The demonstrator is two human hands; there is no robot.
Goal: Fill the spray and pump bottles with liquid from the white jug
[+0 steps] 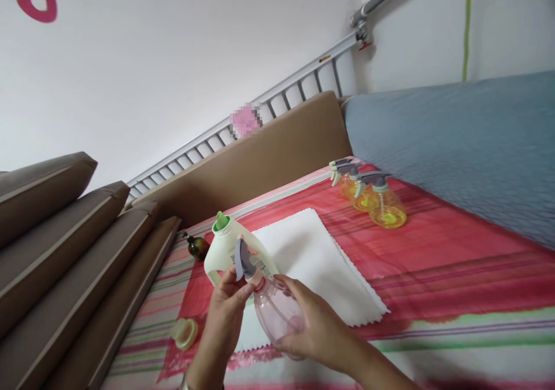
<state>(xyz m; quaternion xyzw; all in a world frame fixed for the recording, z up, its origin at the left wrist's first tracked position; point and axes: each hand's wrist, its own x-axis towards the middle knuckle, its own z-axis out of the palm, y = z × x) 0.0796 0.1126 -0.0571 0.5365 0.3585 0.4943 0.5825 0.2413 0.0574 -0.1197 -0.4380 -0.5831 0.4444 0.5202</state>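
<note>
A clear pinkish spray bottle (277,316) is held tilted in front of me, its grey trigger head (245,260) leaning to the upper left. My left hand (229,303) has its fingers closed on the collar and trigger head. Around the body of the bottle wraps my right hand (310,326). No coloured liquid shows inside it. Just behind stands a large pale jug (228,242) with a green spout and no cap on it. A round translucent cap (185,333) lies on the cloth to the left of my left hand.
White scalloped cloth (303,251) lies under the jug on a red striped sheet (455,262). Several spray bottles with yellow liquid (388,209) stand at the right. A dark pump bottle (198,247) is behind the jug. Brown cushions (87,297) line the left; a padded board (260,167) closes the back.
</note>
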